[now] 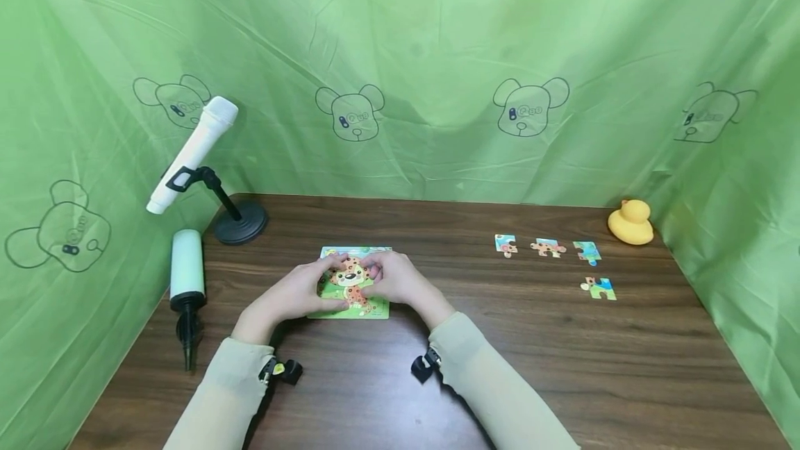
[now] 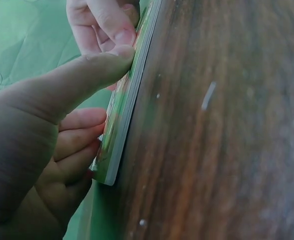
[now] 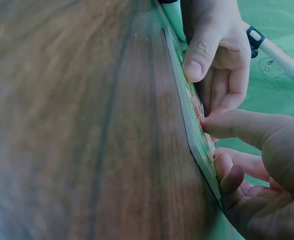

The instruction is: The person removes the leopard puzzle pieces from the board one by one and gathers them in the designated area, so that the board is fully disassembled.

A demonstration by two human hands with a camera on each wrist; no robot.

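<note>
A jigsaw puzzle (image 1: 376,312) with a spotted cartoon leopard on a green and blue ground lies flat on the table. My left hand (image 1: 298,292) rests on its left side, thumb stretched over the lower part and fingers spread toward the upper edge. From the right, my right hand (image 1: 400,279) reaches onto the picture, its thumb and bent fingers touching the surface. In the left wrist view the left thumb (image 2: 94,72) presses close to the right hand's fingertips. The right wrist view shows the puzzle's edge (image 3: 184,107) low against the wood, with the right thumb (image 3: 232,123) touching the picture.
Several loose jigsaw pieces (image 1: 548,248) lie to the right, near a yellow rubber duck (image 1: 630,222). At the left stand a white microphone (image 1: 194,153) on a black stand (image 1: 242,223) and a pale green hand pump (image 1: 187,266). A green curtain (image 1: 437,33) surrounds the wooden table (image 1: 500,353).
</note>
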